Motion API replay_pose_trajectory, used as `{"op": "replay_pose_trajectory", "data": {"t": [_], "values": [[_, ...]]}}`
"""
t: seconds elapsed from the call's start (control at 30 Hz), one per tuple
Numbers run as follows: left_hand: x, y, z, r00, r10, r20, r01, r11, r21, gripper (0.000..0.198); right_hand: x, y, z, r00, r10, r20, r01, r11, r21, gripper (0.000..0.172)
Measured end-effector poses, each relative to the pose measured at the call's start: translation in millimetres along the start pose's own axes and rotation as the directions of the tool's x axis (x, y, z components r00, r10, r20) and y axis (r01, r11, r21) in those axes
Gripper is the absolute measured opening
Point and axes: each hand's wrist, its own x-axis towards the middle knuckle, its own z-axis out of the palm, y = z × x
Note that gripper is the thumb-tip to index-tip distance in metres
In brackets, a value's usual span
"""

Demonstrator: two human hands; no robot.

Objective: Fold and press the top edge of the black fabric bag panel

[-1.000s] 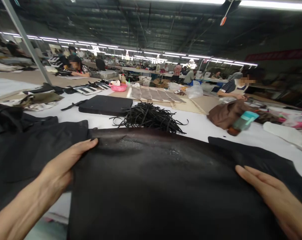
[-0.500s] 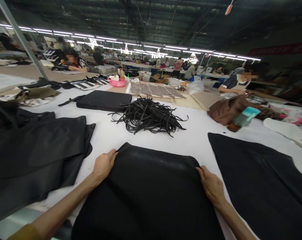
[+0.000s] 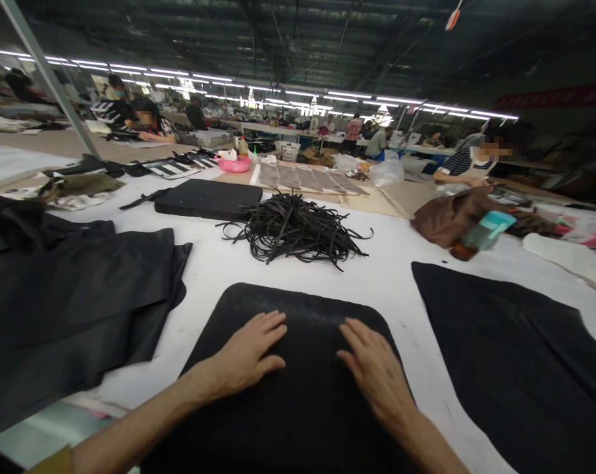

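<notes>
Right in front of me a black sheet of leather-like material (image 3: 302, 388) with rounded far corners lies on the white-covered table (image 3: 213, 270). My left hand (image 3: 253, 349) rests on its left part, palm down with the fingers stretched out. On its right part lies my right hand (image 3: 371, 362), fingers extended and thumb apart. Faint pale specks show on the sheet between the hands. Beyond its far edge is a tangled heap of thin black strips (image 3: 302, 227). The sheet's near end runs out of view.
Black sheets (image 3: 70, 296) are piled on the left; another black sheet (image 3: 515, 349) lies on the right. Behind stand a flat black stack (image 3: 209, 199), a pink basin (image 3: 233, 163) and a teal-lidded bottle (image 3: 480, 237). A person (image 3: 475, 158) handles brown material (image 3: 446, 214) at the right.
Both hands have let go of the sheet's far corners and moved inward onto its surface. The far edge now lies flat with its rounded corners spread out.
</notes>
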Motion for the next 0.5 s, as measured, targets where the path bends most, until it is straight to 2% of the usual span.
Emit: {"op": "replay_pose_trajectory", "data": {"t": [0.03,0.1,0.2,0.27,0.33,0.4,0.5], "values": [[-1.9,7.3,5.3,0.997,0.036,0.067,-0.034,0.999,-0.031,0.061,-3.6,-13.7,3.7,0.991,-0.109,0.083,0.102,0.991,0.082,0.043],[-10.3,16.7,13.8,0.988,0.05,0.149,-0.043,0.998,-0.05,0.074,-15.7,-30.5,12.6,0.956,-0.229,0.183,0.192,0.961,0.198,0.059],[-32.1,22.7,17.1,0.981,0.031,0.191,-0.022,0.998,-0.051,0.08,-40.7,-29.2,22.6,0.949,-0.253,0.189,0.209,0.951,0.227,0.075],[-47.9,26.8,15.1,0.977,0.032,0.21,-0.02,0.998,-0.061,0.08,-56.5,-20.0,25.9,0.948,-0.296,0.115,0.273,0.945,0.177,0.08],[-61.0,33.0,13.9,0.97,0.044,0.237,-0.027,0.997,-0.073,0.083,-68.5,-13.0,28.9,0.923,-0.384,0.015,0.382,0.922,0.065,0.08],[-70.1,39.9,14.9,0.965,0.054,0.257,-0.035,0.996,-0.077,0.086,-76.2,-11.3,33.3,0.875,-0.475,-0.095,0.467,0.879,-0.09,0.071],[-77.0,47.1,18.0,0.967,0.062,0.248,-0.042,0.996,-0.084,0.084,-82.0,-15.9,40.8,0.821,-0.523,-0.23,0.47,0.847,-0.248,0.053]]}}
